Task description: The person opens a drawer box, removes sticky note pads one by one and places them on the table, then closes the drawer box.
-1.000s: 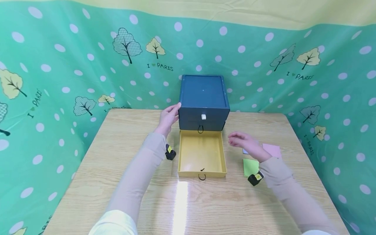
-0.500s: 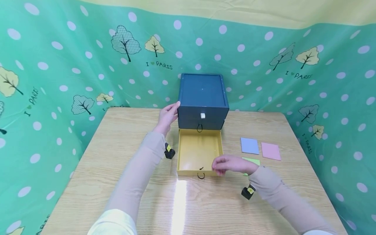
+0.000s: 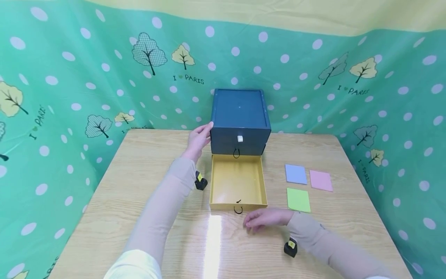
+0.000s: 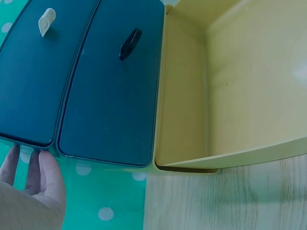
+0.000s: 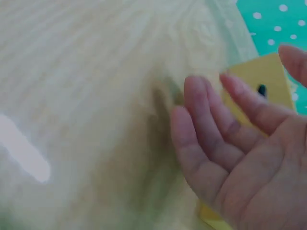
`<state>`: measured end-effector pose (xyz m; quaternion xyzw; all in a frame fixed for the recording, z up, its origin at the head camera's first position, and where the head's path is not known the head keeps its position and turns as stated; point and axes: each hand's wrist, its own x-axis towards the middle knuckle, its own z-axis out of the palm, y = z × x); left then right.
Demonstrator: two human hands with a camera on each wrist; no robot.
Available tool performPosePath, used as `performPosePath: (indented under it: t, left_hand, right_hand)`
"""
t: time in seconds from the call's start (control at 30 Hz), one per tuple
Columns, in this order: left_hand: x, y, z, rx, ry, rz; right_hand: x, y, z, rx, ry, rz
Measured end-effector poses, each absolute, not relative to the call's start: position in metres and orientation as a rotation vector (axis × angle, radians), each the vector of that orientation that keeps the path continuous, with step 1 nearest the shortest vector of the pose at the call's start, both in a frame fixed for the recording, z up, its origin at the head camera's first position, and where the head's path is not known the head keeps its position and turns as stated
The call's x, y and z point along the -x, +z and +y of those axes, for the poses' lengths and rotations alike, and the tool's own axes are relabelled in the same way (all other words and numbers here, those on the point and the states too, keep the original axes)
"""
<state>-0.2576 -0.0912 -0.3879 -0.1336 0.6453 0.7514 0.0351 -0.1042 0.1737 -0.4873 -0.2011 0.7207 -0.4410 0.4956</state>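
Observation:
A dark blue drawer cabinet (image 3: 240, 108) stands at the back of the table, its yellow bottom drawer (image 3: 212, 182) pulled out towards me. Nothing lies inside the drawer. My left hand (image 3: 199, 140) rests its fingertips against the cabinet's upper left side; in the left wrist view the fingers (image 4: 47, 175) touch that side without wrapping round it. In front of the drawer, near its black loop handle (image 3: 238, 210), hovers my right hand (image 3: 266, 217). Its fingers (image 5: 199, 129) are loosely bent in the right wrist view, with nothing between them.
Blue (image 3: 296, 174), pink (image 3: 321, 180) and green (image 3: 298, 200) square paper pads lie on the table right of the drawer. The upper drawers carry a white knob (image 3: 240, 138) and a black loop (image 3: 236, 154). A green dotted curtain (image 3: 174, 100) surrounds the table.
My right hand has come from right of the drawer, across its front right corner, to the space before it. The green pad is now uncovered. My left hand stays at the cabinet.

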Motion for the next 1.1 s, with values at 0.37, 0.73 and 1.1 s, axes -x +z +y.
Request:
performPosePath:
  t: [0.37, 0.73, 1.1]
  left_hand:
    - [0.256, -0.390, -0.092, 0.411, 2.324, 1.968]
    - [0.255, -0.390, -0.091, 0.409, 2.321, 1.971]
    - [0.257, -0.391, -0.091, 0.409, 2.322, 1.982]
  right_hand:
    - [0.096, -0.509, 0.153, 0.209, -1.341, 1.691]
    - [0.095, -0.509, 0.145, 0.164, -1.456, 1.598]
    - [0.094, -0.511, 0.143, 0.140, -1.510, 1.570]
